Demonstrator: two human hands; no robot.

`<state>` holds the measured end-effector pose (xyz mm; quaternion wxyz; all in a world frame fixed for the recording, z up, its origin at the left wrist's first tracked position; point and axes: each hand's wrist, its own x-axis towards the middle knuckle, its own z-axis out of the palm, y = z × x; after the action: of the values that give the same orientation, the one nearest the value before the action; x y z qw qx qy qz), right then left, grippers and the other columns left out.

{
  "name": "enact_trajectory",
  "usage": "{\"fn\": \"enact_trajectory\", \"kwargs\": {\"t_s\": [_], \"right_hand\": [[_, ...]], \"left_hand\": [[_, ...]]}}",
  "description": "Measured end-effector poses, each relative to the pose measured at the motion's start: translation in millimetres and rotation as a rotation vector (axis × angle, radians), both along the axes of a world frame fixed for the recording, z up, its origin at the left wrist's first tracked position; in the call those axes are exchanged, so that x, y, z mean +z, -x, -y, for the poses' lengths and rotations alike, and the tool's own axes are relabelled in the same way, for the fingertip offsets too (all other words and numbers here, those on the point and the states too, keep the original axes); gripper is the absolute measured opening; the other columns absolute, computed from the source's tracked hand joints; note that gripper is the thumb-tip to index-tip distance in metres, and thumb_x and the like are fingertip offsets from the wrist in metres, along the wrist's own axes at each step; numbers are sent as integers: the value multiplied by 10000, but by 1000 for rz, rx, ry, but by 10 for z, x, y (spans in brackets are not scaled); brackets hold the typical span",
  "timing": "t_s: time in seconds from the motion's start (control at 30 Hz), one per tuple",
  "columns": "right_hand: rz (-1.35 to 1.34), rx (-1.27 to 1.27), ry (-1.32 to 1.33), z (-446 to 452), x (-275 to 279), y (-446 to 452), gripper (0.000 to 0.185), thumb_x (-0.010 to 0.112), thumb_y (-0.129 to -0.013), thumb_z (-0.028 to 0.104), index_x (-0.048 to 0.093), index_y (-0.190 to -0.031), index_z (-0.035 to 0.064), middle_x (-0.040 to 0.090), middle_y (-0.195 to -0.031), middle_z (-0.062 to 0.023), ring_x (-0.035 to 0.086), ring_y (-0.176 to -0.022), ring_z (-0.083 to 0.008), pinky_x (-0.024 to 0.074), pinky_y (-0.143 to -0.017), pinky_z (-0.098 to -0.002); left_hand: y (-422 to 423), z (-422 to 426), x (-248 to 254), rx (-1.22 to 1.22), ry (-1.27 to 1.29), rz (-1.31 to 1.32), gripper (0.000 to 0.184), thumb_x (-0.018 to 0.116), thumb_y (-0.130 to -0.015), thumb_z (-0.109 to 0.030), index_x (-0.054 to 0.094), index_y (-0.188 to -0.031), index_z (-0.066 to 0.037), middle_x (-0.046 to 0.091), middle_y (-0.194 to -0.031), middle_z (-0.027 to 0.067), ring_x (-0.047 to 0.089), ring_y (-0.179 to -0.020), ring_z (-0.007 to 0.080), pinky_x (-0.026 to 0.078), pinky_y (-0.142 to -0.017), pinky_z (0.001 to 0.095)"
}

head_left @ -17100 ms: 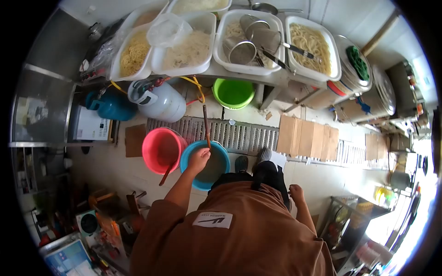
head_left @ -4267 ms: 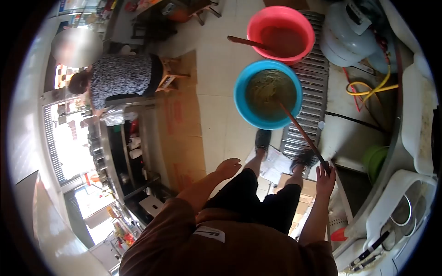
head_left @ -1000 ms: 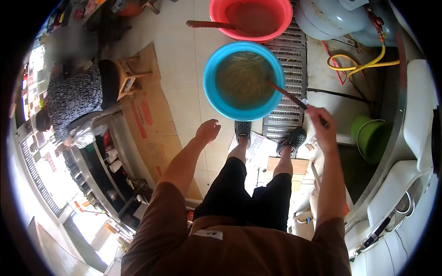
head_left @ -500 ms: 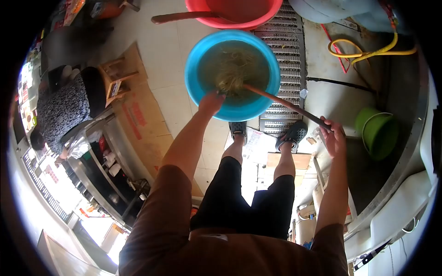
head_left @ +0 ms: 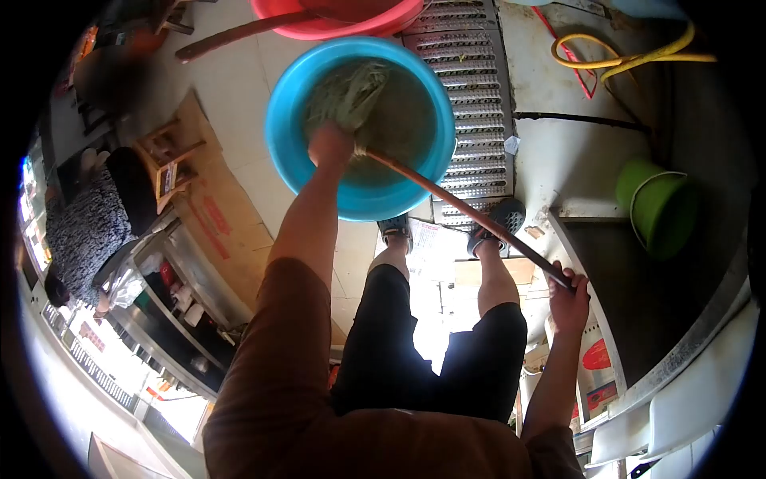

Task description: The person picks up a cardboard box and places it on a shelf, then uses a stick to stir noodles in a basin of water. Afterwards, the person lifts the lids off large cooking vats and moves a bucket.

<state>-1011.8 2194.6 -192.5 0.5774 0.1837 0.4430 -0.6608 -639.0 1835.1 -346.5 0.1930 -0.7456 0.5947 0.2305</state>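
A blue basin (head_left: 279,148) on the floor holds murky water and a bunch of pale, stringy strands (head_left: 357,89). My left hand (head_left: 329,146) is inside the basin, closed at the near end of the strands; its fingers are mostly hidden. A long wooden handle (head_left: 463,209) slants from the bunch over the basin's rim. Whether the strands are fixed to it, I cannot tell. My right hand (head_left: 569,291) grips the handle's dark outer end, right of my knees.
Behind the basin stands a red basin (head_left: 343,30) with a wooden handle (head_left: 239,36) across its rim. A metal drain grate (head_left: 471,104) runs alongside. To the right are a green bucket (head_left: 658,209) and a yellow hose (head_left: 622,60). A person (head_left: 92,211) bends at the left.
My left hand has moved farther into the basin, and the strands are now bunched beyond it. The wooden handle shows more of its length. The view has shifted, moving the basins left and up.
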Motion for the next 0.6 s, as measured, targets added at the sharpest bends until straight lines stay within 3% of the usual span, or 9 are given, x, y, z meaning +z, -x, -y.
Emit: {"fn": "enact_trajectory", "kwargs": {"t_s": [0.07,0.13,0.17,0.23,0.27,0.37,0.4,0.47,0.6], "right_hand": [[-200,-41,-169,4,279,-110,231,527,-903,206,435,-753,57,570,-947,-111,501,-1110,-331,455,-864,-421],[-732,360,-450,16,633,-188,208,516,-899,160,414,-749,60,560,-933,-94,549,-1026,-328,437,-869,-429],[-845,399,-529,225,989,-281,193,512,-897,159,420,-759,59,560,-921,-92,559,-1000,-328,432,-873,-443],[-963,402,-353,507,1665,-303,173,499,-895,163,433,-778,55,561,-898,-100,568,-984,-336,429,-878,-464],[-956,365,-99,610,1966,-284,168,490,-896,170,441,-786,52,563,-887,-111,566,-994,-343,431,-878,-472],[-1160,532,77,945,2613,-394,242,513,-882,228,460,-769,21,580,-848,-161,580,-962,-363,429,-896,-493],[-1163,531,82,1000,2667,-462,242,513,-882,228,460,-769,21,580,-848,-161,580,-962,-363,429,-896,-493],[-1263,664,20,1143,2686,-587,371,578,-850,356,482,-704,29,610,-821,-166,573,-971,-398,462,-847,-482],[-1211,608,193,1310,1786,-844,133,554,-849,108,528,-786,-6,624,-949,-187,538,-1068,-380,417,-907,-457]], "left_hand": [[-28,-158,107,2,26,-40,309,623,-702,-284,590,-926,-74,620,-946,174,590,-905,367,469,-772,456],[1,-331,394,9,31,-139,268,615,-695,-260,593,-892,-80,625,-893,179,590,-872,369,465,-728,457],[12,-406,568,12,21,-198,265,609,-690,-250,589,-894,-82,622,-897,185,586,-865,372,460,-710,459],[-55,-561,729,34,38,-220,274,605,-686,-238,581,-905,-76,620,-896,185,583,-862,373,454,-712,457],[-83,-625,818,57,43,-239,283,601,-683,-227,574,-916,-69,618,-895,184,579,-858,373,448,-715,456],[-92,-736,1299,203,76,-361,294,577,-690,-211,551,-940,-58,614,-891,183,572,-865,377,445,-733,451],[-138,-770,1361,204,81,-364,294,577,-690,-211,551,-940,-58,614,-891,183,572,-865,377,445,-733,451],[-288,-821,1401,267,134,-394,317,600,-716,-233,554,-954,-28,611,-900,179,571,-872,363,451,-746,405],[-588,-865,1139,240,172,-337,306,577,-718,-218,537,-978,-62,611,-911,171,565,-882,375,448,-740,444]]}}
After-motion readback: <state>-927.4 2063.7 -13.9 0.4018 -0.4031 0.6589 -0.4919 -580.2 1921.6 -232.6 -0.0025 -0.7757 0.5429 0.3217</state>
